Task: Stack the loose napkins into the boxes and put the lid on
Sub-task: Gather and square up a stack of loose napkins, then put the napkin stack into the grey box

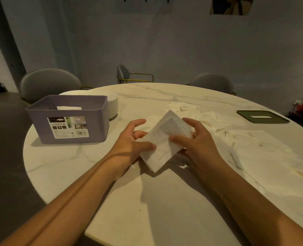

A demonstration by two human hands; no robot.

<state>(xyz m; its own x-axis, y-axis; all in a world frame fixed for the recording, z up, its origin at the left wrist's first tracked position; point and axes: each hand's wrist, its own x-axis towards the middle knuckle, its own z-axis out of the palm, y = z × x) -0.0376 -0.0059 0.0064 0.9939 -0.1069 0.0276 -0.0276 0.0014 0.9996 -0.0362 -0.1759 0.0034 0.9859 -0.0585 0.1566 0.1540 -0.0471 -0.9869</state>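
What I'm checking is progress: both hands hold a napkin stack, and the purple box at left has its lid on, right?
No. The head view shows the purple box open, lidless; a dark green lid lies on the table. The left hand and right hand do hold the napkin stack.

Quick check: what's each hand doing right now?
Left hand: holds the napkin stack at its left edge.
Right hand: holds the same stack, thumb on top.

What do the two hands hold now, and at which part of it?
Both hold one stack of white napkins: the left hand grips its left side, the right hand its right side, thumbs on top.
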